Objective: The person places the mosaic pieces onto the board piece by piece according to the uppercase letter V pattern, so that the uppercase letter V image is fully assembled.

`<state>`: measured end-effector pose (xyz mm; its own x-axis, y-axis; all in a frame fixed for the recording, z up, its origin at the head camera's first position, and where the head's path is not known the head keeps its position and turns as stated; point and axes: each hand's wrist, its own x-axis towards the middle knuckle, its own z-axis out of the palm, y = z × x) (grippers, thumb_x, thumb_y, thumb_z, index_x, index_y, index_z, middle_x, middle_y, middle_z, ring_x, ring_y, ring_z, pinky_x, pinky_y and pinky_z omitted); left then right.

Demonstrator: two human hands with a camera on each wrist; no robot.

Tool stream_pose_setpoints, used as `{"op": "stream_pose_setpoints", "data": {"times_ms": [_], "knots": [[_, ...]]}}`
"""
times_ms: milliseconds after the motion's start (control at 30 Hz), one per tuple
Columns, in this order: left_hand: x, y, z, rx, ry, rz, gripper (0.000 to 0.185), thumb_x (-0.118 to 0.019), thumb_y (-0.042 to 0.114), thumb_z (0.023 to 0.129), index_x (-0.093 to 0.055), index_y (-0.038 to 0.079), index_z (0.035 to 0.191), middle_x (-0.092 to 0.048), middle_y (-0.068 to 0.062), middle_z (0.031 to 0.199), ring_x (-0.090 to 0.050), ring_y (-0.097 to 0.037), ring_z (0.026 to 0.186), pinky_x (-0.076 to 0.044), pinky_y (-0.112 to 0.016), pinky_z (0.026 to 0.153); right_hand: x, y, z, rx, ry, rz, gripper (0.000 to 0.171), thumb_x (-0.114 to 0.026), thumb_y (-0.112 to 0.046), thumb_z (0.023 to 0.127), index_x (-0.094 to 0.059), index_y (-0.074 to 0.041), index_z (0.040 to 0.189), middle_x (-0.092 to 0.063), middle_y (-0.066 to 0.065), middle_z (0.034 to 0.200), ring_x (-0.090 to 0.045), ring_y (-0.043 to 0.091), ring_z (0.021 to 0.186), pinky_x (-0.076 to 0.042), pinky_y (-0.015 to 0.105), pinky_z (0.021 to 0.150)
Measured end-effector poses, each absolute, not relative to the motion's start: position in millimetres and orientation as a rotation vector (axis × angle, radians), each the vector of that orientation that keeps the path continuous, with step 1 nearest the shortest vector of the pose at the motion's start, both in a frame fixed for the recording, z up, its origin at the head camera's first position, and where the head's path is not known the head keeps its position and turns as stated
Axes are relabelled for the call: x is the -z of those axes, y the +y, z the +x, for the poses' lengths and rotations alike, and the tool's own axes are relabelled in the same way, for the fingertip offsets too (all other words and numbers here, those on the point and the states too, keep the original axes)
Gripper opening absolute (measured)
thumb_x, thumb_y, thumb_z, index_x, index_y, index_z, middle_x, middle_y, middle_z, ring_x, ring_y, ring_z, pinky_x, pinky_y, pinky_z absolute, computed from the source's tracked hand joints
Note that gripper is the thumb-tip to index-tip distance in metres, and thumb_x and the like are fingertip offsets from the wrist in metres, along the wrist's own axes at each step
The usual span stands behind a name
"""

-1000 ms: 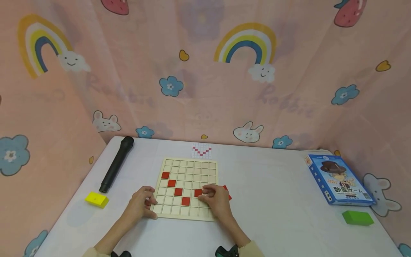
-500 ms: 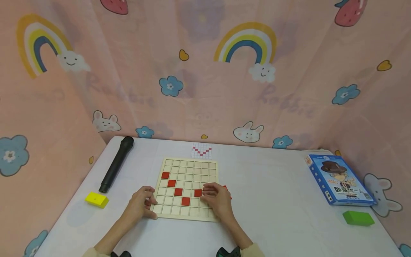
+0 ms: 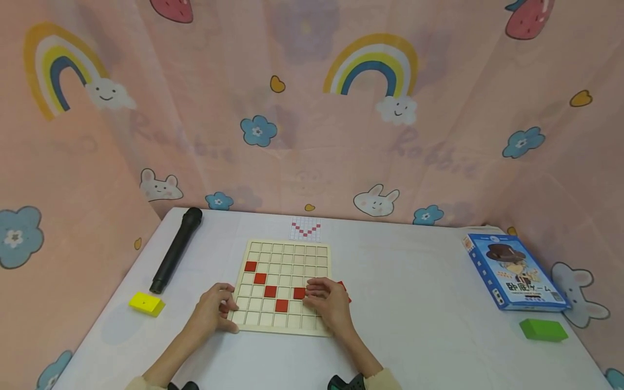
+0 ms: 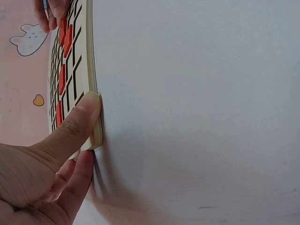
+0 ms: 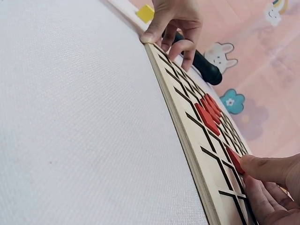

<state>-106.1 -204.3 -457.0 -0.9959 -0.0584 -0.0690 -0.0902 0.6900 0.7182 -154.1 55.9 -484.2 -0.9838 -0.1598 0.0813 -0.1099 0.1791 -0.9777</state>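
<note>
A cream wooden grid board (image 3: 286,328) lies on the white table with several red square tiles on it. Four cells stepping down from the left hold tiles, the lowest red tile (image 3: 281,306) among them. My left hand (image 3: 212,309) grips the board's near left corner, thumb along the front edge and fingers at the side. My right hand (image 3: 333,306) hovers over the board's right part, its fingertips beside another red tile (image 3: 299,293) lying in a cell. In the right wrist view the right thumb (image 5: 265,168) touches that tile's edge. More red (image 3: 343,287) shows past the right hand, mostly hidden.
Behind the board lies a small card (image 3: 305,229) with a red V pattern on a grid. A black microphone (image 3: 176,250) and a yellow block (image 3: 147,304) lie at left. A blue game box (image 3: 519,273) and a green block (image 3: 543,330) are at right.
My right fingers have loosened from over the red tile and shifted slightly right, so more of it shows in its cell. My left hand and the board have stayed put.
</note>
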Motion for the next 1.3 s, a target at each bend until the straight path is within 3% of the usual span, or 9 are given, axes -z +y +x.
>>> {"op": "stream_pose_setpoints", "data": {"times_ms": [933,1133,1300], "knots": [[459,-204,-107,-1.219,2.870,-0.101,0.041,-0.087,-0.013,0.044,-0.061,0.005,0.070,-0.057,-0.014,0.117,-0.055,-0.017,0.076,-0.049,-0.024,0.063,483,51,-152,1.978,2.376,-0.242,0.035,-0.076,0.007,0.074,-0.064,0.008,0.107,-0.068,0.019,0.097,-0.068,0.028,0.085,-0.055,0.026,0.075],[458,-205,-107,-1.222,2.845,-0.135,0.040,-0.087,-0.013,0.045,-0.062,0.004,0.071,-0.057,-0.013,0.118,-0.054,-0.017,0.078,-0.051,-0.026,0.066,469,55,-149,1.943,2.388,-0.262,0.034,-0.073,0.010,0.075,-0.062,0.011,0.108,-0.067,0.024,0.102,-0.068,0.033,0.090,-0.055,0.028,0.077],[458,-205,-107,-1.216,2.842,-0.132,0.040,-0.087,-0.012,0.046,-0.062,0.004,0.072,-0.057,-0.014,0.118,-0.054,-0.018,0.079,-0.051,-0.027,0.067,473,70,-151,1.903,2.407,-0.217,0.036,-0.074,0.006,0.077,-0.063,0.007,0.111,-0.067,0.021,0.107,-0.068,0.028,0.092,-0.054,0.024,0.076]]}}
